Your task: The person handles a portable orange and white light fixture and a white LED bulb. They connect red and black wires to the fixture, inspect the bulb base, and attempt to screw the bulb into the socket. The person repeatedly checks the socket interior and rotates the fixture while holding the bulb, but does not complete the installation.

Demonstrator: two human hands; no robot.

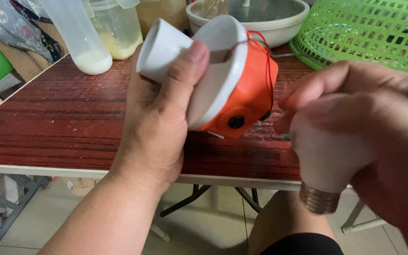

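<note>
Head view shows your left hand (159, 118) gripping the white-and-orange plastic lamp socket (213, 75) over the red wooden tabletop's (62, 127) near edge, your right hand (360, 127) clasping the white bulb (324, 158), apart, not yet joined.

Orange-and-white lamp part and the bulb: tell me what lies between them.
Head view: only bare red wooden table shows between the lamp part in the left hand and the bulb in the right hand.

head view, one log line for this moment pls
left hand: holds white-orange lamp part | right hand: holds bulb, screw base down | above red table
</note>
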